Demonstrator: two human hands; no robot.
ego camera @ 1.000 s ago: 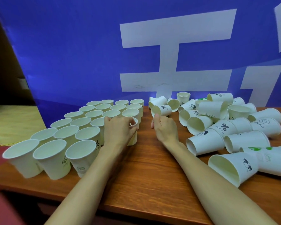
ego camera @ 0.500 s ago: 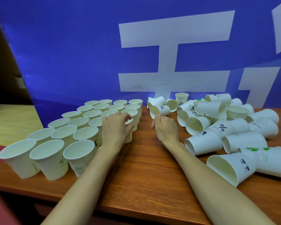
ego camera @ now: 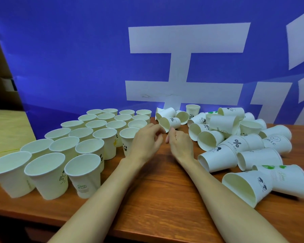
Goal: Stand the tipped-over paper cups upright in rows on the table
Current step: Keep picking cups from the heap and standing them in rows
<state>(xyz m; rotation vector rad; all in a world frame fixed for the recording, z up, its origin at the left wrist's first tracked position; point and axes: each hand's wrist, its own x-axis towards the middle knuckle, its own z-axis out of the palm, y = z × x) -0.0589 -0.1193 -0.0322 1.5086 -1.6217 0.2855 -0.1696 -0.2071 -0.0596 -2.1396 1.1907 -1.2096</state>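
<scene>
left hand (ego camera: 146,142) fingers curled, empty; right hand (ego camera: 180,143) fingers curled, empty | upright cups (ego camera: 88,134) left; tipped cups (ego camera: 235,142) right

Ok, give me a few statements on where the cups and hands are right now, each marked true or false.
1. The upright cups stand in rows on the left side of the table. True.
2. The left hand grips a cup. False: it holds nothing.
3. The tipped-over cups lie heaped on the right. True.
4. The right hand rests inside a cup. False: it is over bare table.
</scene>
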